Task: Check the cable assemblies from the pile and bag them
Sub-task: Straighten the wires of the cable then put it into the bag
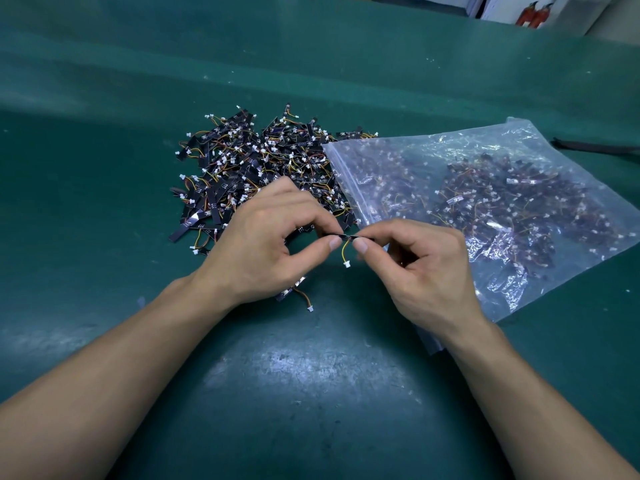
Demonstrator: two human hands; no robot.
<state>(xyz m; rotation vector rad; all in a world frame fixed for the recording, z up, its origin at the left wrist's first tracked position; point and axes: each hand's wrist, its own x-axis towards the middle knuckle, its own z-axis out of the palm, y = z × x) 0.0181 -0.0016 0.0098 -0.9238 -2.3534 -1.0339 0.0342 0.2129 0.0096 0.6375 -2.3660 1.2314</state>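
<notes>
A pile of cable assemblies (249, 168), small black strips with thin yellow and orange wires and white plugs, lies on the green mat. To its right lies a clear zip bag (502, 209) holding several more, its mouth toward the pile. My left hand (266, 247) and my right hand (422, 268) hold one cable assembly (345, 251) between them, each pinching one end of its black strip with thumb and forefinger. Its yellow wire and white plug hang down between the hands. Another assembly (299, 296) lies on the mat under my left hand, partly hidden.
The green mat (311, 393) covers the whole table. A dark strap-like object (595, 147) lies at the right edge behind the bag. Red extinguishers (533, 15) stand far off at the top right.
</notes>
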